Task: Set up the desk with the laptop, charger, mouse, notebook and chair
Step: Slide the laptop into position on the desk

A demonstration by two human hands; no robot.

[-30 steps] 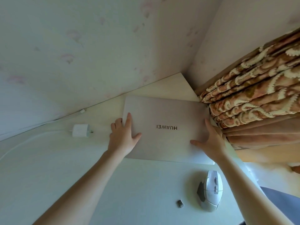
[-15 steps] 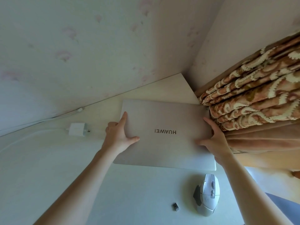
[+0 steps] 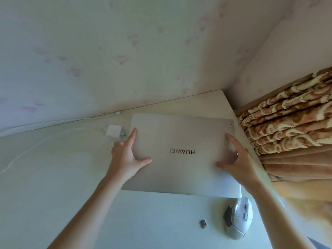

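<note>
At the near edge, at about 5 o'clock, the white mouse point(image 3: 238, 219) lay on the desk point(image 3: 71, 194), with a small dark dongle point(image 3: 203, 224) just beside it. Farther, the closed laptop point(image 3: 181, 155) rested flat in the centre. The left hand point(image 3: 128, 156) and the right hand point(image 3: 237, 159) gripped its two side edges, thumbs on the lid, fingers spread. At 10 o'clock, the white charger point(image 3: 115, 131) lay near the wall point(image 3: 125, 51).

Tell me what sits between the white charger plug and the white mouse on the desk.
In the head view, the closed silver laptop fills that stretch, gripped by the left hand and right hand, between the white charger plug and white mouse.
</note>
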